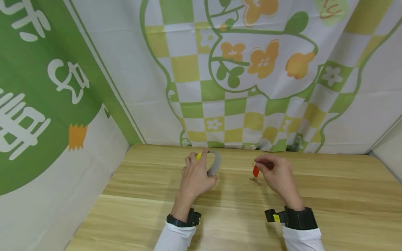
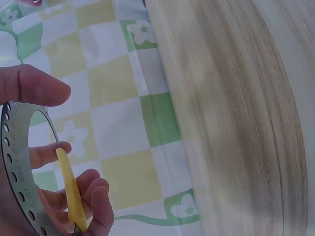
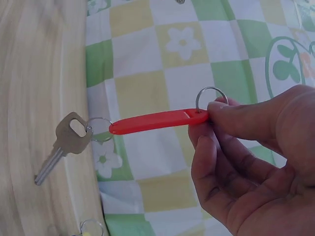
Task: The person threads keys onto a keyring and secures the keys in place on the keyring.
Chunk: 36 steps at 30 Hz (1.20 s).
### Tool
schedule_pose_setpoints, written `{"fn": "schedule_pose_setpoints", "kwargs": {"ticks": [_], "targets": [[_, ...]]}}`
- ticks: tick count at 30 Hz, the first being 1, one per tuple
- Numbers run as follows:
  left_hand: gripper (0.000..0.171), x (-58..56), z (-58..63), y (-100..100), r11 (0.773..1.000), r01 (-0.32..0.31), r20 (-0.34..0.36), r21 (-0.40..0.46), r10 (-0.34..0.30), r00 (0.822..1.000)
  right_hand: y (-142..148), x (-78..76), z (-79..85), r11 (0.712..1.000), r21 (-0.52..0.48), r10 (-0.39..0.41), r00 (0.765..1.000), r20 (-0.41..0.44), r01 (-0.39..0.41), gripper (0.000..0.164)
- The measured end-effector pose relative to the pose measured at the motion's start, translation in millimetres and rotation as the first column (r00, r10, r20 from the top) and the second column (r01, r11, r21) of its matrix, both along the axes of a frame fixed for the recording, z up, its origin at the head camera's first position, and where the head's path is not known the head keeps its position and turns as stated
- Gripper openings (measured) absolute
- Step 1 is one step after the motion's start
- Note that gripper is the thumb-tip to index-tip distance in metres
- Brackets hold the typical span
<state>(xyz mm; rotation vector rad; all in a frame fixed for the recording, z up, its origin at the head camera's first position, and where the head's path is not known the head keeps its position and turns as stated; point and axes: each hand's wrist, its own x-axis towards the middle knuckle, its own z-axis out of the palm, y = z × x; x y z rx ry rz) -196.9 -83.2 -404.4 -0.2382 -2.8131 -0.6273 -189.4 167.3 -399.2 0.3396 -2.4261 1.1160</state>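
My left hand [image 1: 195, 176] grips a loop of grey band [image 1: 214, 164]. In the left wrist view the band shows a row of holes along one edge and carries a slim yellow handle [image 2: 71, 189]; the thumb lies over the band, several fingers curl behind the handle. My right hand [image 1: 278, 174] pinches the red key tag [image 3: 157, 121] by its wire-ring end between thumb and fingers. From the tag's other end a brass-coloured key [image 3: 74, 135] hangs on a thin ring, tip pointing down toward the table.
Both hands are over a wood-grain table [image 1: 232, 223]. Behind its far edge hangs a curtain [image 1: 191, 115] with checks and flowers; a green and white sheet [image 1: 103, 153] borders the left. A second wire ring [image 3: 92, 223] shows low in the right wrist view.
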Motion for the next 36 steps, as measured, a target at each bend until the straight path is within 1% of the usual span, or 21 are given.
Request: {"fn": "schedule_pose_setpoints", "kwargs": {"ticks": [8,19,21,25,28,32,36], "targets": [[0.084,1.8,2.3,0.9,1.0,0.003,0.0,-0.02,-0.003,1.0,-7.1,3.4,6.3,1.0,0.022,0.021,1.0,-0.019,-0.02,0.012],[0.086,2.6,3.1,-0.5,1.0,0.004,0.0,-0.024,-0.004,1.0,-12.6,4.8,11.2,0.998,0.029,0.052,0.999,0.014,-0.052,0.01],[0.086,2.4,3.5,-1.8,1.0,0.0,-0.002,-0.023,0.0,1.0,-13.5,5.1,12.0,0.998,0.031,0.05,0.999,0.015,-0.051,0.012],[0.084,1.8,4.3,-4.0,1.0,-0.009,-0.01,-0.018,0.009,1.0,-14.2,5.6,13.2,0.998,0.025,0.056,0.998,0.021,-0.057,0.021],[0.085,1.1,4.8,-5.0,1.0,-0.014,-0.02,-0.017,0.014,1.0,-14.0,6.2,13.5,0.998,0.027,0.059,0.998,0.02,-0.06,0.025],[0.085,0.5,5.9,-5.3,1.0,-0.015,-0.033,-0.013,0.015,0.999,-13.6,6.9,13.8,0.998,0.036,0.046,0.999,-0.001,-0.046,0.021],[0.086,0.6,7.6,-5.4,1.0,-0.015,-0.029,-0.013,0.015,0.999,-13.6,7.4,14.2,0.998,0.041,0.038,0.999,-0.024,-0.037,0.021]]}}
